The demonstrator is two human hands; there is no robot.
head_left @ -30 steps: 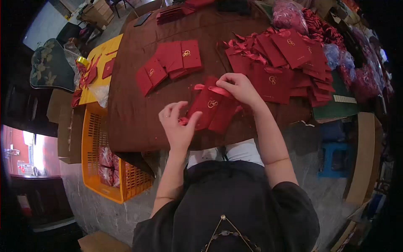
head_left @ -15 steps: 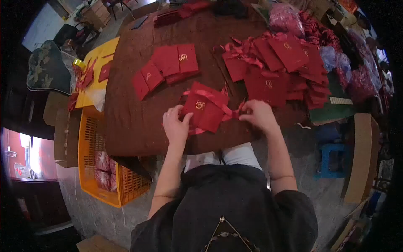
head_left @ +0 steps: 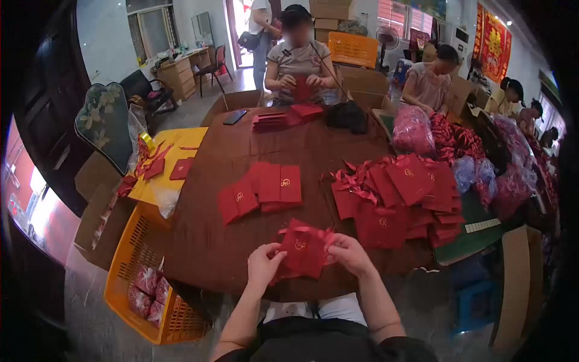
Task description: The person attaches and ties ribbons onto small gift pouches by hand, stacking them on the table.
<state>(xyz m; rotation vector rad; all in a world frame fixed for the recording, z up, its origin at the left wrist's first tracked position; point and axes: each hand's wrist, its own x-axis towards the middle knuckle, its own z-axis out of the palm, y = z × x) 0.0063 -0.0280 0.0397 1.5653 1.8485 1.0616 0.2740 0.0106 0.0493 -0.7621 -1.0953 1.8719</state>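
Observation:
A red envelope-like pouch (head_left: 303,256) with a gold emblem lies near the table's front edge, tilted slightly. My left hand (head_left: 265,266) pinches its left edge, thumb on top. At its upper right side, my right hand (head_left: 350,254) has its fingers closed on the red ribbon (head_left: 322,234) that runs across the pouch. Just beyond lie several flat red pouches (head_left: 280,184) in a small overlapping group. To the right is a big heap of finished-looking pouches (head_left: 383,224) with ribbons tangled on top.
The brown table (head_left: 199,241) has a phone (head_left: 234,117) and a black cloth-like bundle (head_left: 348,119) at its far side. A co-worker (head_left: 301,72) there holds a red pouch. An orange crate (head_left: 136,241) stands at left, a blue stool (head_left: 473,304) at right. Plastic-wrapped red bundles (head_left: 414,133) sit at back right.
My view has tilted up, bringing the room and other people into sight. My right hand has come closer to the pouch, drawing the ribbon against its right side. My left hand still grips the left edge.

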